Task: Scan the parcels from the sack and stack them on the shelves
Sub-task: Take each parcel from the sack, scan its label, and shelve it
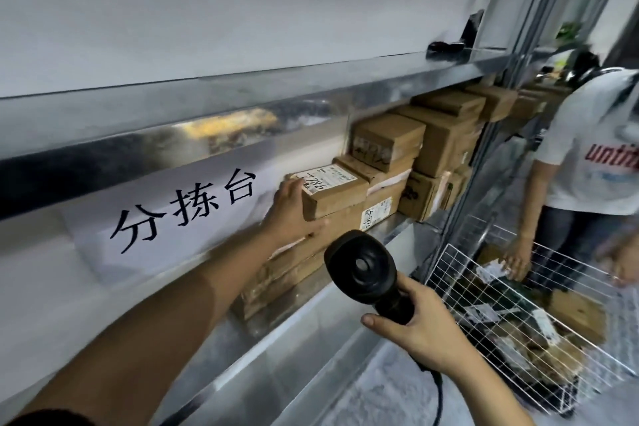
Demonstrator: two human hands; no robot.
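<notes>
Clamps left hand [288,214] fingers on labelled parcel [335,194] atop carton stack [294,273], right hand [425,325] fingers on barcode scanner [359,263]; risks toppling if released overhanging.

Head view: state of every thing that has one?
parcel, lying label-up on other boxes, held at its left end
left hand, grips the parcel
scanner, held clear of the shelf
right hand, grips the scanner handle
basket, holds packages
shelf, loaded with boxes
</notes>
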